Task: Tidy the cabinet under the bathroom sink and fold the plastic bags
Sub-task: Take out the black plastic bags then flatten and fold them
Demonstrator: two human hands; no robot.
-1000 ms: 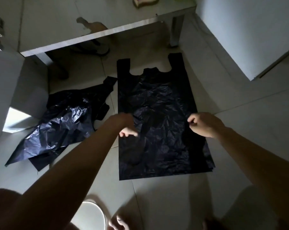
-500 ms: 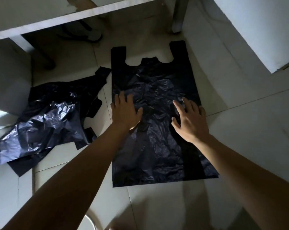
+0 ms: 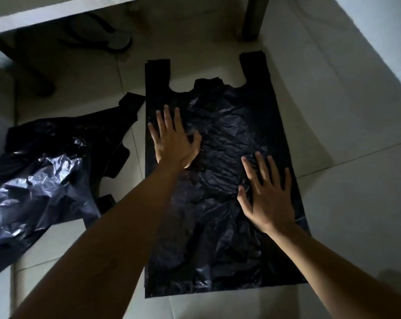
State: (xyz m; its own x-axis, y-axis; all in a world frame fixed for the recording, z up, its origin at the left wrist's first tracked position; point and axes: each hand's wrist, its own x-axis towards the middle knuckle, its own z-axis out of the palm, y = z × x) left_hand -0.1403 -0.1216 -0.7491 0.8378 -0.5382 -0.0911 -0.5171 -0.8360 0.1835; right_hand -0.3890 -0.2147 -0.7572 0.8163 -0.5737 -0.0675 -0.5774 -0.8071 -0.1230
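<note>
From the head view, a black plastic bag (image 3: pixel 218 180) lies flat mid-floor, left hand (image 3: pixel 174 143) and right hand (image 3: pixel 267 199) pressing it with spread fingers (image 3: pixel 166 116); smoothing outward toward its edges should flatten creases before folding.

Dim room, pale tiled floor (image 3: pixel 344 203).
A white table (image 3: pixel 33 17) spans the upper left; a sandal (image 3: pixel 98 38) lies beneath it.

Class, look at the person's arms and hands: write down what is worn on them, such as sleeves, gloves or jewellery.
Nothing worn shows. The left hand and right hand are bare, without gloves, rings or watch; the left forearm and right forearm are bare to the picture's edge, no sleeve in view.
</note>
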